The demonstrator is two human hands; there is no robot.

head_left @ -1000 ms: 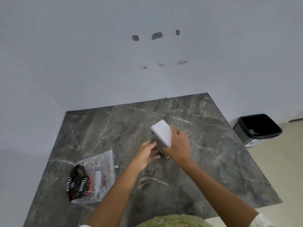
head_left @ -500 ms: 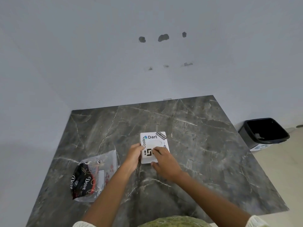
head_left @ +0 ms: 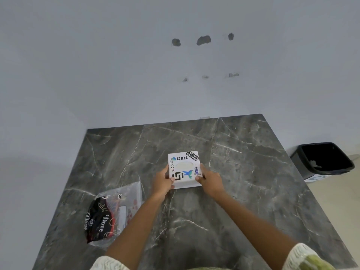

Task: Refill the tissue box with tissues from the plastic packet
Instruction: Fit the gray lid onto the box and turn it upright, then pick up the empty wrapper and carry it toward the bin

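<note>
A white square tissue box [head_left: 184, 168] with stickers and an oval slot on top stands flat on the dark marble table [head_left: 243, 172], near its middle. My left hand [head_left: 163, 181] grips the box's left side and my right hand [head_left: 210, 180] grips its right side, thumbs resting on the top. No tissue shows in the slot. The plastic packet [head_left: 109, 217], clear with a black and red "Dove" print, lies flat at the table's front left, apart from both hands.
A black waste bin [head_left: 323, 159] stands on the floor beyond the table's right edge. A pale wall with several dark marks rises right behind the table. Bare marble surrounds the box on all sides.
The box was tilted up on edge a second ago; it has been turned sticker side up and set flat, and my right hand has shifted from its top to its right side.
</note>
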